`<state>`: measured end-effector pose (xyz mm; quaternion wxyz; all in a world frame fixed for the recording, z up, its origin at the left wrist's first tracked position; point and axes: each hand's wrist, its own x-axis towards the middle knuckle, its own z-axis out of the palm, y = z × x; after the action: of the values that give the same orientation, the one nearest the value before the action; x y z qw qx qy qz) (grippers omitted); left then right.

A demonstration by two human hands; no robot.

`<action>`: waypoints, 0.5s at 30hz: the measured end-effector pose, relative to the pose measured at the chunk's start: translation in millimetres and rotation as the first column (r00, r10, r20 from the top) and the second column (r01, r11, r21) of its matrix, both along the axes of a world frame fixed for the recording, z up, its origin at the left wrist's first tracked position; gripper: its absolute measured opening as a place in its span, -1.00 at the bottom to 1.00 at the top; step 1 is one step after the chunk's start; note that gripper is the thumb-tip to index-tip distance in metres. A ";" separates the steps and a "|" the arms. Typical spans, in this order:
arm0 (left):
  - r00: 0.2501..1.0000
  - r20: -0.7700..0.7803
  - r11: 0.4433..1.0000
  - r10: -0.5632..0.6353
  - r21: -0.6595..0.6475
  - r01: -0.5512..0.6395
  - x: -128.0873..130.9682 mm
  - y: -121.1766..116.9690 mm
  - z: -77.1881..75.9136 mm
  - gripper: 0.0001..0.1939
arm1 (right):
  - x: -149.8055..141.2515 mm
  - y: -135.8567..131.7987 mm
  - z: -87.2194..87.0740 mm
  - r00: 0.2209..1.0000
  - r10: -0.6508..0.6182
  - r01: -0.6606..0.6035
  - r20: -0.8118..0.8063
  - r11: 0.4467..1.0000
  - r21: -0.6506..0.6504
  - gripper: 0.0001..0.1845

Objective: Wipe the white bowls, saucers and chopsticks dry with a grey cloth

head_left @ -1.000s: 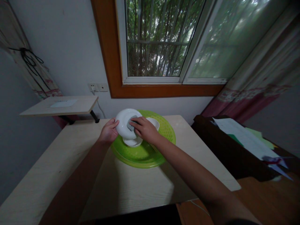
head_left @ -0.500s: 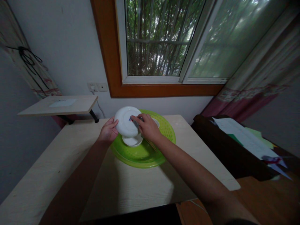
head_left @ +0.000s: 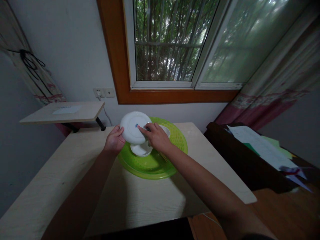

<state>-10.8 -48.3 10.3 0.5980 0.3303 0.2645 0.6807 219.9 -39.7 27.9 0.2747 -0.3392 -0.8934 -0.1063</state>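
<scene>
A white plate [head_left: 132,133] is tilted up above the green basket, its underside toward me with a small blue and red mark. My left hand [head_left: 115,140] grips its left rim, thumb on the near face. My right hand [head_left: 160,137] is at the plate's right side, index finger stretched to the mark and the other fingers curled. A small dark, shiny thing shows by those fingers; its kind is unclear. Below the plate, a white bowl [head_left: 141,150] sits in the green basket [head_left: 150,171]. Another white bowl [head_left: 166,130] is partly hidden behind my right hand.
Thin sticks [head_left: 164,157] lie in the basket beneath my right wrist. The basket stands on a pale wooden table [head_left: 145,203]. A small raised shelf [head_left: 85,111] is at the back left. Papers [head_left: 262,143] lie on dark furniture to the right, and a window is ahead.
The plate has shifted slightly up and left, with my left hand. My right index finger remains at the mark, which is now more exposed.
</scene>
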 end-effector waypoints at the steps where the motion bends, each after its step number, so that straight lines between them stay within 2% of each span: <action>1: 1.000 -0.001 1.000 0.003 -0.003 -0.003 -0.1 0.0 0.0 -0.78 | 0.4 1.1 -1.2 1.000 0.004 -0.004 -0.016 1.000 -0.003 -0.41; 5: 1.000 -0.001 1.000 0.007 -0.007 -0.007 -0.7 0.4 -1.0 -0.78 | 4.2 8.9 -6.1 0.980 -0.007 0.009 -0.200 1.000 0.010 -0.43; 8: 1.000 -0.005 1.000 0.000 -0.008 0.000 -1.3 0.8 -2.6 -0.76 | 7.3 14.1 -7.2 0.909 -0.018 0.023 -0.416 1.000 0.008 -0.46; 10: 1.000 -0.013 1.000 -0.011 -0.012 0.010 -1.1 1.0 -3.4 -0.76 | 7.9 15.3 -6.9 0.874 -0.007 0.004 -0.486 1.000 -0.007 -0.51; 12: 0.999 -0.023 1.000 -0.024 -0.012 0.024 -0.3 1.2 -3.6 -0.76 | 6.6 14.6 -7.2 0.884 0.046 -0.058 -0.465 0.998 -0.011 -0.59; 15: 0.998 -0.035 0.998 -0.057 -0.005 0.057 1.5 0.8 -2.9 -0.75 | 2.1 11.2 -9.2 0.932 0.189 -0.203 -0.308 0.979 -0.013 -0.71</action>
<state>-9.3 -47.5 7.4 0.6131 0.3487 0.2667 0.6569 222.0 -28.5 18.8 0.4110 -0.2669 -0.8717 -0.0047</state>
